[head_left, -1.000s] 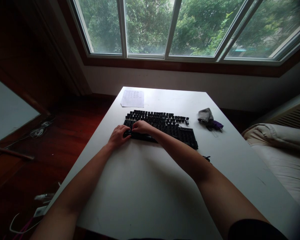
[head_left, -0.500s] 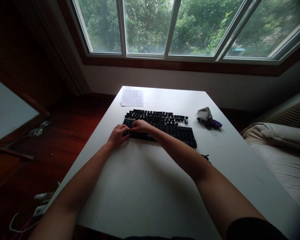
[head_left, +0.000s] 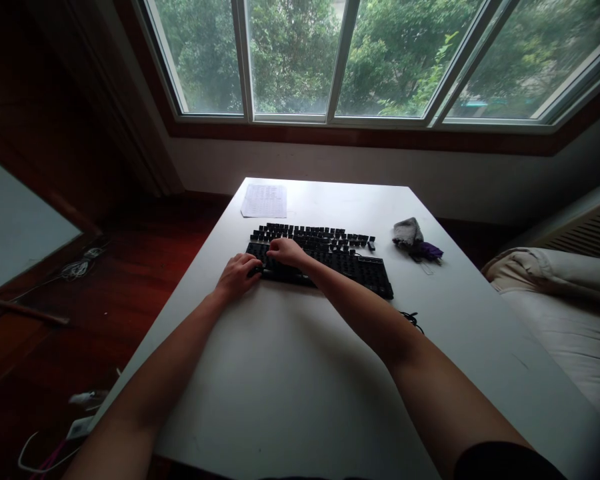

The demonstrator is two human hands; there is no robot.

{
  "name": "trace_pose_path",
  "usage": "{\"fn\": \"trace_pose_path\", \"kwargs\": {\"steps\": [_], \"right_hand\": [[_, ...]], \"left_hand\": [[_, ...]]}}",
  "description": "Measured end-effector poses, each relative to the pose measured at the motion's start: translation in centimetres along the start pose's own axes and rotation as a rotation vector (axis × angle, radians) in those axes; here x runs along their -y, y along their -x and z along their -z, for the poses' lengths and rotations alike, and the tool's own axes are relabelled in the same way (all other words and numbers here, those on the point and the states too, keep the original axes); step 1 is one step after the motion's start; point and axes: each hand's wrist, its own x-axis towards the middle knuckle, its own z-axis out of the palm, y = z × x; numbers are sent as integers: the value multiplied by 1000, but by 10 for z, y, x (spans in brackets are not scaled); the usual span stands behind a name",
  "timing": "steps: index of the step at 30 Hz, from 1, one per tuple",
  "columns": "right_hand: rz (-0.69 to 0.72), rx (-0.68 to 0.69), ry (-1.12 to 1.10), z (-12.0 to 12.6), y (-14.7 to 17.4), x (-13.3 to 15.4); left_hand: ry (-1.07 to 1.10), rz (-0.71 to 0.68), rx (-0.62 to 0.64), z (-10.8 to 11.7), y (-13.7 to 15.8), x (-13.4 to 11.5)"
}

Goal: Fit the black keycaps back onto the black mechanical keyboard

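A black keyboard (head_left: 373, 275) lies at a slant on the white table (head_left: 280, 373). My left hand (head_left: 237, 275) is closed about its front left corner, with the thumb along the front edge. Over the left part of the keyboard is my right hand (head_left: 286, 251), its fingers drawn into a pinch. Whatever is between those fingertips is too small and dark to make out. Loose black keycaps (head_left: 325, 232) stand in rows just behind the keyboard. My right forearm covers part of the keyboard's front edge.
A printed paper sheet (head_left: 264, 201) lies at the table's far left. Grey and purple cloth (head_left: 409, 232) is bunched on the right. A coiled black cable (head_left: 412, 321) sits near my right forearm. Beyond the table's right edge is a pale cushioned seat (head_left: 555, 307).
My right hand has shifted slightly right, away from my left hand, which stays at the keyboard's corner. The whole view has tilted up a little.
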Motion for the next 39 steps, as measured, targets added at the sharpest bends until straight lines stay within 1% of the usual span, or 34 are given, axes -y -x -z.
{"fn": "trace_pose_path", "kwargs": {"steps": [3, 5, 7, 11, 17, 22, 26, 31, 36, 39], "right_hand": [[-78, -130, 10, 9, -9, -12], [-127, -158, 36, 14, -16, -19], [-151, -138, 65, 16, -23, -23], [-154, -89, 113, 13, -34, -24], [-179, -75, 148, 2, -47, -21], [-172, -92, 141, -5, -52, -21], [-142, -111, 134, -3, -47, -21], [-86, -132, 79, 5, -28, -22], [-42, -243, 1, 15, -6, -26], [-4, -189, -55, 21, 3, -31]], "left_hand": [[17, 0, -3, -1, 0, 2], [29, -1, -5, -2, -1, 3], [40, 1, -4, -3, -1, 4], [47, 12, 2, -2, -1, 5], [46, 4, 7, -1, -2, 7], [41, -11, 2, -2, -2, 9], [44, -9, 4, -2, -2, 9], [45, -19, 19, -2, -3, 6], [28, -11, 23, -5, -4, 1], [22, -10, 28, -6, -5, -2]]}}
